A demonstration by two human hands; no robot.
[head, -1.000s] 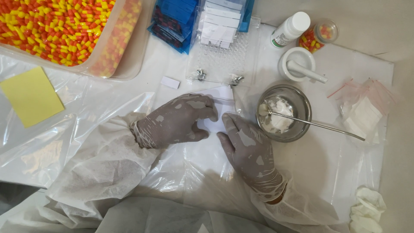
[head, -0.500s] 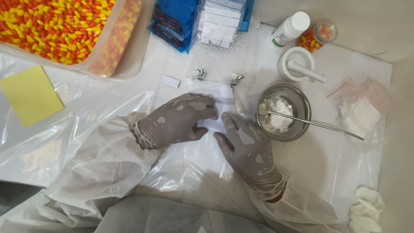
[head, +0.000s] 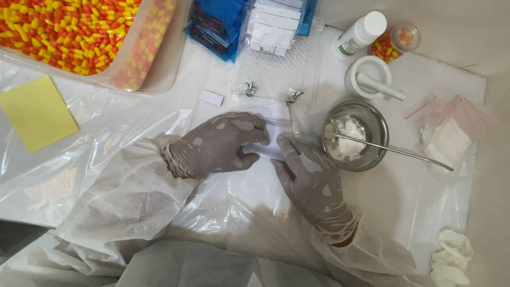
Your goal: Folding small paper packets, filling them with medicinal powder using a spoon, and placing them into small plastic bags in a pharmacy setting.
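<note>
1. Head view, the hands: both hands wear grey gloves and white sleeves. The left hand [head: 220, 143] lies curled on a white sheet of paper [head: 271, 133] near the middle of the desk [head: 494, 48], its fingers bent down onto the sheet. The right hand [head: 311, 178] is just beside it, and its fingertips press on the same paper from the right side. Both hands touch the paper; whether they pinch it or only press it flat, I cannot tell.

2. Head view, near the hands: a steel bowl [head: 378, 123] with white powder stands just right of the paper. A long metal spatula [head: 404, 153] rests in it, with its handle pointing toward the right edge of the desk. Two small metal clips [head: 248, 87] lie just behind the paper.

3. Head view, far side of the desk: a big tray of red and yellow capsules [head: 64, 29] fills the far left corner. Blue packets [head: 220, 21] and a clear plastic plate [head: 276, 69] are at the far middle. A white bottle [head: 361, 33], a small jar of capsules [head: 401, 38] and a white mortar with pestle [head: 370, 79] stand toward the far right.

4. Head view, the sides: a yellow note pad [head: 37, 111] lies near the left edge. Small clear bags [head: 451, 133] lie near the right edge, and a crumpled white glove [head: 451, 258] is at the near right corner.
</note>
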